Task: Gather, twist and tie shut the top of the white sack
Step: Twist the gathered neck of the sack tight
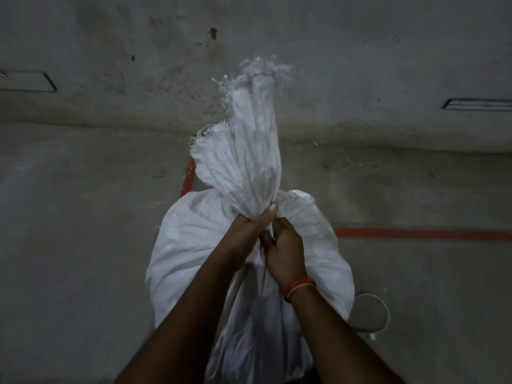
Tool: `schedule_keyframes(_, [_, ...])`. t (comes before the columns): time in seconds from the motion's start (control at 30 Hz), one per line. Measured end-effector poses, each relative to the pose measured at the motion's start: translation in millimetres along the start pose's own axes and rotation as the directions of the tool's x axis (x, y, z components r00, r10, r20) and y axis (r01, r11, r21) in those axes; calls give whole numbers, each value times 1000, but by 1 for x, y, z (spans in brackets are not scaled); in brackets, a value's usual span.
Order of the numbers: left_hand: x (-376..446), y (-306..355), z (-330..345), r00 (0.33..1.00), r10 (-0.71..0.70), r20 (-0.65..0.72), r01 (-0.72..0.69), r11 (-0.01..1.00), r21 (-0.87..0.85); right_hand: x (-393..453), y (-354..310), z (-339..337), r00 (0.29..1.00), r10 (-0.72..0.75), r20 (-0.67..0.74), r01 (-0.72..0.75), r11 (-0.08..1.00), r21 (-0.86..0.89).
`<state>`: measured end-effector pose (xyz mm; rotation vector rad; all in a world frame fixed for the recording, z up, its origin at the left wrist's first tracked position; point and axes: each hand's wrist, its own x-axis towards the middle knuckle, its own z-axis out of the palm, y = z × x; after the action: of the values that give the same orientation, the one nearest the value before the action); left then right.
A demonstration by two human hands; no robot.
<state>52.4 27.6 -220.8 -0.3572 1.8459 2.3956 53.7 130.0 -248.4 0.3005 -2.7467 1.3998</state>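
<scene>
Both hands: left hand (pixel 256 223) and right hand (pixel 285 245) clamped together on neck of white sack (pixel 194 245).
Done: top (pixel 249 151) gathered, bunched upright.
Left: tightening twist, tying; no tie visible.

Both forearms are bare, without sleeves. The right wrist wears an orange band (pixel 300 286) with a paler thread beside it.

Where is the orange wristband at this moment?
In the head view, the orange wristband sits on the right wrist, right of centre, just below the right hand that grips the neck of the white sack.
</scene>
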Motion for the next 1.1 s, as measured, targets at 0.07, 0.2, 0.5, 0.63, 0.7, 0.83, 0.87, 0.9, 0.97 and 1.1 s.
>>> schedule_keyframes(0.07, [-5,2,-6,995,57,87,-69,988,142,2,-1,0,1000,19,-17,-18,998,52])
schedule_keyframes(0.2, [-16,4,-22,963,253,92,-266,839,476,4,-2,-2,997,61,-44,-55,991,125])
schedule_keyframes(0.5, [-19,-22,-2,983,184,10,-177,929,324,3,-3,-10,998,57,21,-61,952,298])
schedule_keyframes(0.63, [-10,-28,10,944,219,-247,-121,926,357,4,-1,-14,997,-19,78,1,975,221])
schedule_keyframes(0.7, [-7,-29,12,919,240,-314,-110,918,380,8,2,-16,991,-64,116,47,988,149])
schedule_keyframes(0.83, [0,-32,3,904,252,-345,-116,922,370,13,11,-28,968,-124,217,113,992,62])
schedule_keyframes(0.87, [1,-32,2,909,234,-345,-114,936,334,13,12,-29,974,-143,178,137,990,47])
schedule_keyframes(0.9, [2,-31,1,914,209,-348,-112,954,279,13,13,-29,981,-152,118,150,988,24])
schedule_keyframes(0.97, [2,-30,4,909,179,-376,-121,978,172,11,15,-23,990,-130,56,131,991,-11])
schedule_keyframes(1.1, [4,-31,9,862,139,-488,-121,990,68,3,14,-13,985,-103,136,100,995,24])
